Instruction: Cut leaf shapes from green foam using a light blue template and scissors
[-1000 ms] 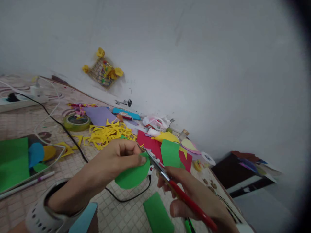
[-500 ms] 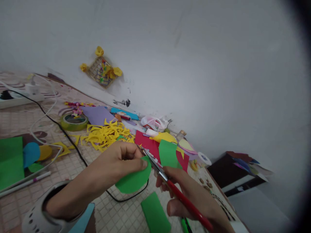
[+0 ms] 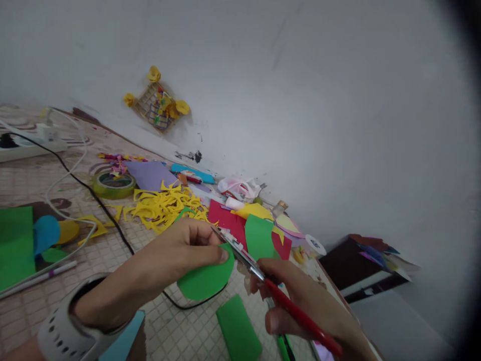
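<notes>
At my far left I see a green sheet, then a tape roll and yellow scraps on the table. My left hand pinches a rounded green piece; beside its edge, red-handled scissors sit gripped in my right hand.

We can read no word, brand or number anywhere in the frame. On the white roll, right of centre, we see a dark mark at its middle, too small for us to make out. The plastic bag near the centre shows pink and red patches; we cannot tell whether they are print. The black smudges on the wall, left of centre, form no letters we can recognise.
</notes>
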The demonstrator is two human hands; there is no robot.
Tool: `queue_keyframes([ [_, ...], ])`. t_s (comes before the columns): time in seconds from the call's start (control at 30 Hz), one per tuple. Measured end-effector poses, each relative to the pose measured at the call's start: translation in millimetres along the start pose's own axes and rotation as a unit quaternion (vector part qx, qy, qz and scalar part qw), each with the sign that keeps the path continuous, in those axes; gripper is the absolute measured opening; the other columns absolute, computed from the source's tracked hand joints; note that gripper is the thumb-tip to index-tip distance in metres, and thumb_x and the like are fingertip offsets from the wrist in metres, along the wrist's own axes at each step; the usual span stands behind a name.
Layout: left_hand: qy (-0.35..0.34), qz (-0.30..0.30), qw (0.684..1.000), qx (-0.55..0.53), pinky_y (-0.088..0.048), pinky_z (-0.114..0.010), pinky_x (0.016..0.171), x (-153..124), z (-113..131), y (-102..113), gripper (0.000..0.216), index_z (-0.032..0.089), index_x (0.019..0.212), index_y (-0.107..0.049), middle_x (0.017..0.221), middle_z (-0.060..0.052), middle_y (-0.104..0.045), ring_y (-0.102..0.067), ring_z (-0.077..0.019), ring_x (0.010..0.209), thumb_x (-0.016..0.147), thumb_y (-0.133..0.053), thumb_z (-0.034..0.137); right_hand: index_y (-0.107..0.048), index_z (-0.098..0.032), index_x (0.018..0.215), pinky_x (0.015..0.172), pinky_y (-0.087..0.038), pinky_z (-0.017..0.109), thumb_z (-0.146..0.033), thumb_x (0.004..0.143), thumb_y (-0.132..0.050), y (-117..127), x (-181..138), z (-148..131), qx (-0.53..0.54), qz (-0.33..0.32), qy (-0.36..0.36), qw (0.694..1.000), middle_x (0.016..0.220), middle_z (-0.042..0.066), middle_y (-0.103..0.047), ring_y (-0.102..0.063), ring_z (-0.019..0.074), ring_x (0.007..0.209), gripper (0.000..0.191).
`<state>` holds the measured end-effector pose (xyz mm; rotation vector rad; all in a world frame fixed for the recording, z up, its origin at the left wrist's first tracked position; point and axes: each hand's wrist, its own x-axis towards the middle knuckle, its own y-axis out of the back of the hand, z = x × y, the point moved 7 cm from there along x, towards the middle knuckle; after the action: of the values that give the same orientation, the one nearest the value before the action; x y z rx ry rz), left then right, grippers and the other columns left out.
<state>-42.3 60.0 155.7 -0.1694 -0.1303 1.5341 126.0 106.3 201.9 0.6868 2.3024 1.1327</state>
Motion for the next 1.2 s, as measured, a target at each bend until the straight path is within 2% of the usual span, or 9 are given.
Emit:
queue_keyframes([
  [0.27,0.014,-0.009,1.0,-0.015,-0.018,-0.022,0.046,4.7,-3.0,-1.5,0.03,0.019,0.058,-0.052,0.052,0.008,-0.041,-0.029,-0.0068,0.048,0.066,-0.077,0.035,-0.062,-0.02,0.075,0.055,-0.035,0.028,-0.078,0.066,-0.07,4.2,-1.2,-2.5,-0.004,-0.003,0.044,0.999,0.067,0.0,-0.054,-0.046,0.016,0.061,0.06],
  [0.5,0.018,-0.015,1.0,-0.012,-0.018,-0.021,0.046,5.0,-3.0,-2.5,0.031,0.019,0.057,-0.052,0.051,0.008,-0.041,-0.03,-0.0067,0.047,0.066,-0.076,0.036,-0.058,-0.019,0.074,0.054,-0.033,0.029,-0.075,0.068,-0.068,4.3,-2.1,-4.2,-0.042,-0.006,0.038,0.998,0.067,0.002,-0.055,-0.046,0.0171,0.061,0.058],
  [0.77,0.006,-0.015,1.0,0.0,-0.017,-0.023,0.046,3.2,2.4,-4.1,0.033,0.02,0.055,-0.05,0.052,0.008,-0.038,-0.028,-0.0072,0.049,0.067,-0.074,0.038,-0.058,-0.02,0.074,0.051,-0.032,0.028,-0.075,0.071,-0.068,5.1,-1.6,-5.5,-0.039,-0.008,0.056,0.998,0.066,0.001,-0.053,-0.043,0.0156,0.059,0.056],
  [1.0,0.016,-0.016,1.0,-0.008,-0.017,-0.023,0.045,4.0,1.2,-5.2,0.03,0.019,0.056,-0.051,0.051,0.008,-0.04,-0.028,-0.0069,0.047,0.065,-0.074,0.037,-0.058,-0.019,0.073,0.051,-0.03,0.027,-0.089,0.067,-0.059,4.8,-1.6,-4.9,-0.035,-0.015,0.056,0.998,0.065,0.0,-0.051,-0.041,0.0152,0.058,0.07],
  [1.2,0.024,-0.013,1.0,-0.013,-0.02,-0.022,0.044,3.1,2.6,-3.9,0.027,0.019,0.055,-0.054,0.051,0.007,-0.044,-0.032,-0.0076,0.048,0.061,-0.077,0.033,-0.06,-0.02,0.074,0.053,-0.032,0.028,-0.086,0.068,-0.063,5.4,-2.6,-2.0,-0.027,-0.026,0.042,0.998,0.064,0.0,-0.048,-0.04,0.0151,0.059,0.067],
])
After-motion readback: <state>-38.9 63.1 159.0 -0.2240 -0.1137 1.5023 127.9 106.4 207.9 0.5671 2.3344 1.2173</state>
